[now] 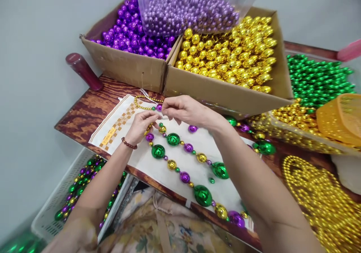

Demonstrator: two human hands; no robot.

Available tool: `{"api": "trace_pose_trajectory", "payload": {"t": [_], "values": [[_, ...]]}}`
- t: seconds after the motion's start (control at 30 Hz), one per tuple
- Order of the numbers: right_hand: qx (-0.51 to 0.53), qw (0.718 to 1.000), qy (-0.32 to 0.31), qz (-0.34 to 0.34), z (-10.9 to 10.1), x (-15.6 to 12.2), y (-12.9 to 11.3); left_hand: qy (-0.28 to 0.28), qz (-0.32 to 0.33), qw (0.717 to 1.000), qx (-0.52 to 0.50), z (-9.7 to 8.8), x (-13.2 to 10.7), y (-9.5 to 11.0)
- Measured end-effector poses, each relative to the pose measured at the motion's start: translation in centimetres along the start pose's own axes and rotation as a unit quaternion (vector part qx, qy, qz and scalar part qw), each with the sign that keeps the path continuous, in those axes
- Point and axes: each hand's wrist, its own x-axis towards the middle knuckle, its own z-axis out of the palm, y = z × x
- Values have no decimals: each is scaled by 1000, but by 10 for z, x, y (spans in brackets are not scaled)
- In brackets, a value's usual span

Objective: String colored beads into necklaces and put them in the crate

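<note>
My left hand point(142, 125), with a brown bead bracelet at the wrist, is closed in a pinch at the upper end of a bead necklace point(184, 177). Two rows of its green, gold and purple beads run down to the right across a white cloth point(135, 151). My right hand point(183, 110) is also pinched, fingertips almost touching the left ones; what lies between them is too small to see. Just behind the fingers lies a loop of small gold beads point(137, 103) with a purple bead point(159, 107). A loose purple bead point(193, 128) and a green bead point(211, 180) rest on the cloth.
Cardboard boxes of purple beads point(126, 23) and gold beads point(222, 57) stand behind, a clear tub point(191, 12) on top. Green beads point(318, 80) and gold strands point(316, 196) are at right. A dark red bottle point(84, 71) stands left; a white basket point(50, 208) sits below.
</note>
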Motion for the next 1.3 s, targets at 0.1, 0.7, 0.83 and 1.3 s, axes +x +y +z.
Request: {"api": "trace_pose_trajectory", "payload": {"t": [0.1, 0.7, 0.83, 1.3], "values": [[-10, 999, 35, -15, -3, 2, 9, -46, -25, 999, 4, 6, 1, 4], [51, 995, 61, -60, -6, 1, 38, -44, 44, 962, 265, -6, 28, -16], [89, 992, 53, -69, -9, 8, 41, -46, 60, 958, 276, -11, 31, -12], [157, 978, 117, 69, -1, 60, 53, -112, -14, 942, 316, -6, 29, -10]]}}
